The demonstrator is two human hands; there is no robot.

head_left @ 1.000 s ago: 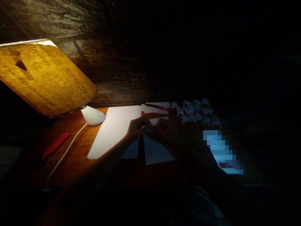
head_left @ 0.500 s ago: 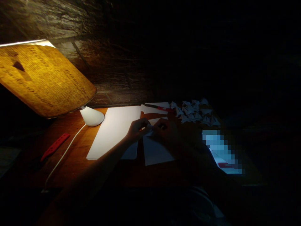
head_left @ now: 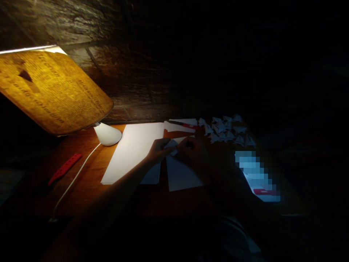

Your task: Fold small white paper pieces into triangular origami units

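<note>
A small folded piece of paper (head_left: 171, 145) is held up between my two hands over the table. My left hand (head_left: 158, 150) is closed on its left side, thumb and fingers pinching it. My right hand (head_left: 190, 147), dim in shadow, is closed at its right edge; the fingertips are hard to make out. Below my hands lies a white sheet (head_left: 181, 174). To the left is a stack of white paper (head_left: 133, 149). Several folded paper pieces (head_left: 220, 127) stand grouped at the back right.
A lamp with a printed yellow shade (head_left: 57, 94) and white base (head_left: 107, 135) stands left, its white cord (head_left: 75, 174) trailing forward. A red-handled tool (head_left: 65, 168) lies beside it. A red and black tool (head_left: 185, 124) rests on paper at the back. A lit screen (head_left: 257, 178) lies right.
The folded paper has turned and shows a larger pale face between my hands. My left fingers have shifted slightly on it. The view has moved a little.
</note>
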